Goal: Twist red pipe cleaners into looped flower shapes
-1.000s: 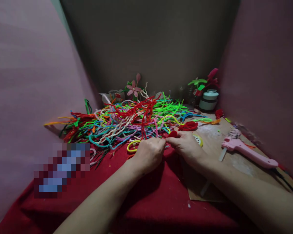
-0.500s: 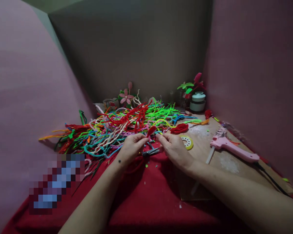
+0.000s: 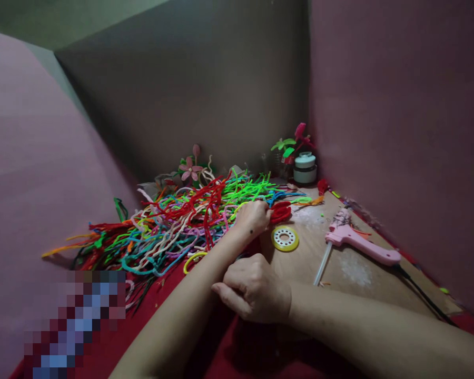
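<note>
My left hand (image 3: pixel 255 217) reaches across to a red pipe-cleaner loop bundle (image 3: pixel 281 212) at the right end of a heap of colourful pipe cleaners (image 3: pixel 205 210). Its fingers are closed at the bundle's left edge, seemingly pinching red pipe cleaner; the fingertips are partly hidden. Nearer to me, my right hand (image 3: pixel 256 289) is closed with its fingers curled under, below my left wrist. What it holds, if anything, is hidden. A yellow-rimmed tape roll (image 3: pixel 285 239) with a white, holed core lies just right of both hands.
A pink glue gun (image 3: pixel 365 245) with a clear glue stick rests on the wooden board (image 3: pixel 355 295), its cord trailing right. Behind stand pipe-cleaner flowers (image 3: pixel 191 168) and a lidded jar (image 3: pixel 305 168). Red cloth (image 3: pixel 150 337) covers the table. A blurred-out patch covers the lower left.
My left hand has moved right and forward to the red bundle, from where it held a red petal. My right hand has drawn back toward me and curled closed. The view has shifted right.
</note>
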Motion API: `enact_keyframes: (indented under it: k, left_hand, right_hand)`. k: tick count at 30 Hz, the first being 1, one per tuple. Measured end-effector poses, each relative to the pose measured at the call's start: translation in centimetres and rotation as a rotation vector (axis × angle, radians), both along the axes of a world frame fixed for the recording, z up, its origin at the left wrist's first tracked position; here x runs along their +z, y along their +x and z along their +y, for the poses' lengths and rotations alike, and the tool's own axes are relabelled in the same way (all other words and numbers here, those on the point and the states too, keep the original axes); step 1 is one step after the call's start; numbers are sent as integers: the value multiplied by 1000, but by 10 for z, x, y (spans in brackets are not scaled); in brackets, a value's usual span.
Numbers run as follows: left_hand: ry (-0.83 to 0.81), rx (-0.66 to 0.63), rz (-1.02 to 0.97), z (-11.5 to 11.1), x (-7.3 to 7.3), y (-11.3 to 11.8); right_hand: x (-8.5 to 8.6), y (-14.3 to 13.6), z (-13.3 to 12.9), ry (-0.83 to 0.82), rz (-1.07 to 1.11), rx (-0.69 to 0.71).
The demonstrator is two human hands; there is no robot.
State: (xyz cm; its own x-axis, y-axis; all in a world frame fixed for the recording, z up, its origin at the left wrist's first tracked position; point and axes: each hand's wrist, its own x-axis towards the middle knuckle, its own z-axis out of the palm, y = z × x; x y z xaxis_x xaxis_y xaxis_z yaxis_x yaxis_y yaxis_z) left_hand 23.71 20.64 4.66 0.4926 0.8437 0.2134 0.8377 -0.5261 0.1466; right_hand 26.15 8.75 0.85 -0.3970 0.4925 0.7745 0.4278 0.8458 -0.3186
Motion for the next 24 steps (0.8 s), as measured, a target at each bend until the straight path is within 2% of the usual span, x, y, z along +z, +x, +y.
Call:
enact_keyframes:
  k: [3, 7, 11, 15, 17, 19, 24]
  left_hand:
    - [32, 48, 54, 1, -1, 1]
    - [97, 49, 69, -9, 8, -17]
    - [155, 79, -54, -14, 24, -57]
    - [149, 254, -371, -5, 33, -112]
    - [85, 345, -474, 1, 28, -133]
    - [51, 379, -469, 4, 19, -145]
    - [57, 401, -388, 6, 2, -143]
  right_hand:
    - [-3, -1, 3, 7, 23, 2]
    - [-6, -2, 1, -10, 5, 11]
    - [-5, -2, -3, -45, -24, 33]
    - [-3, -3, -5, -74, -14, 51]
    - [-4, -3, -7, -90, -19, 62]
    - [-5, -3, -7, -115, -28, 71]
    - [-6, -3, -7, -170, -27, 68]
